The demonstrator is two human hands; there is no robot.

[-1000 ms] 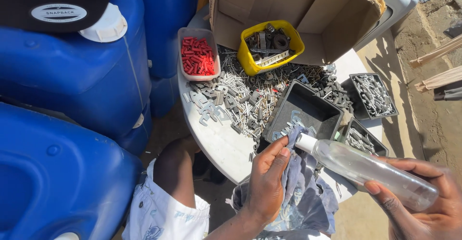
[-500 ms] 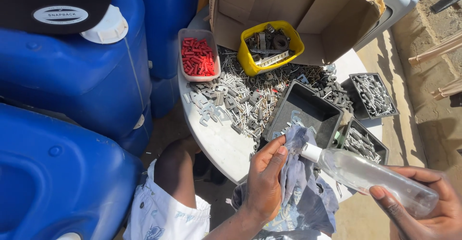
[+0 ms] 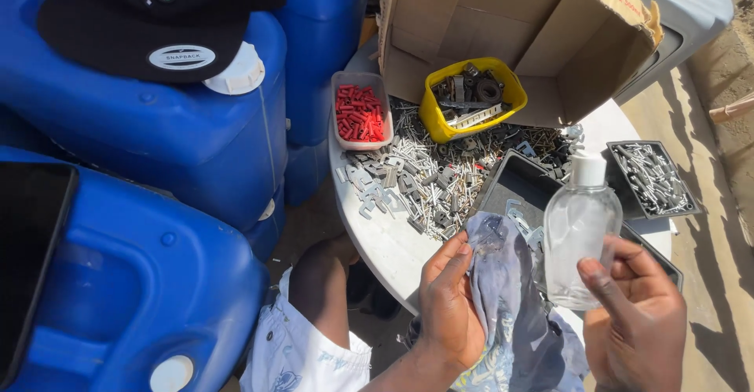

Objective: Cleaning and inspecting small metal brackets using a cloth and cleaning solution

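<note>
The right hand (image 3: 636,325) grips a clear plastic bottle (image 3: 580,231) upright by its lower body, white cap closed on top, while the left hand (image 3: 449,302) pinches a bluish-grey cloth (image 3: 510,313) that hangs just left of the bottle, touching or nearly touching it. Just beyond the grip lies a black tray (image 3: 514,184) on the round white table (image 3: 385,239); farther off a heap of metal clips (image 3: 424,180), a yellow tub (image 3: 470,97) and a tray of red plugs (image 3: 360,113). The bottle looks empty and the cloth's free part looks dry, so any wetting or wiping seems yet to come.
</note>
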